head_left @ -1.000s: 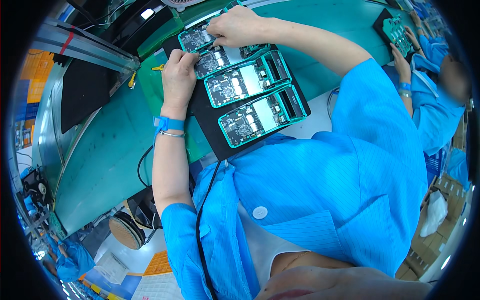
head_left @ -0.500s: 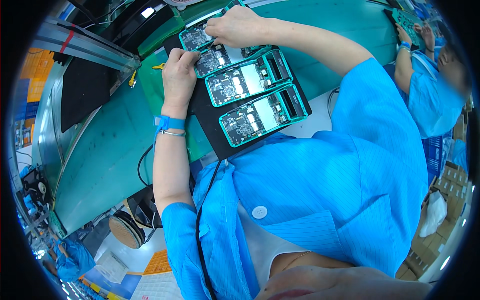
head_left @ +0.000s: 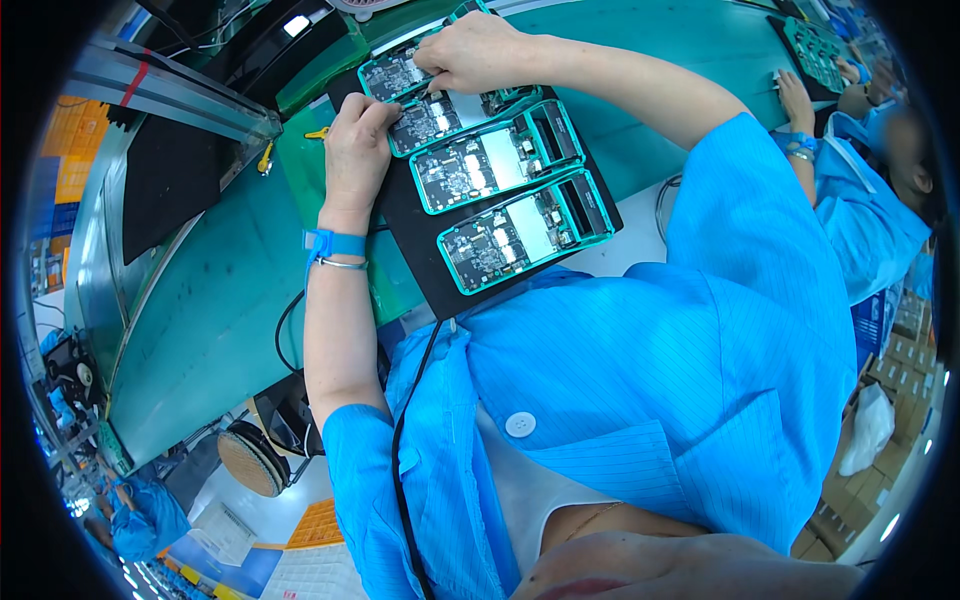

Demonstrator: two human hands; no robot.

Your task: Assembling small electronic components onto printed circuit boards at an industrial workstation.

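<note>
Several opened handheld devices with teal frames and bare circuit boards lie in a row on a black mat (head_left: 425, 275). The nearest device (head_left: 525, 235) and the one beyond it (head_left: 495, 158) show fully. My left hand (head_left: 357, 145), fingers curled together, is at the left end of the third device (head_left: 425, 122). My right hand (head_left: 475, 52) reaches over the farthest device (head_left: 393, 72), its fingers bent and pinched above the boards. What either set of fingertips holds is hidden or too small to tell. A blue wrist strap (head_left: 335, 244) circles my left wrist.
The mat lies on a green work surface (head_left: 210, 290). A metal upright (head_left: 180, 95) and yellow clips (head_left: 265, 158) are to the left. A black cable (head_left: 405, 450) runs down my front. At the far right, a co-worker's hand (head_left: 797, 105) rests near a green panel (head_left: 815, 50).
My hands stay nearly in place, with only slight shifts at the fingers. At the far right, the co-worker has moved, one hand now lower on the work surface beside the green panel.
</note>
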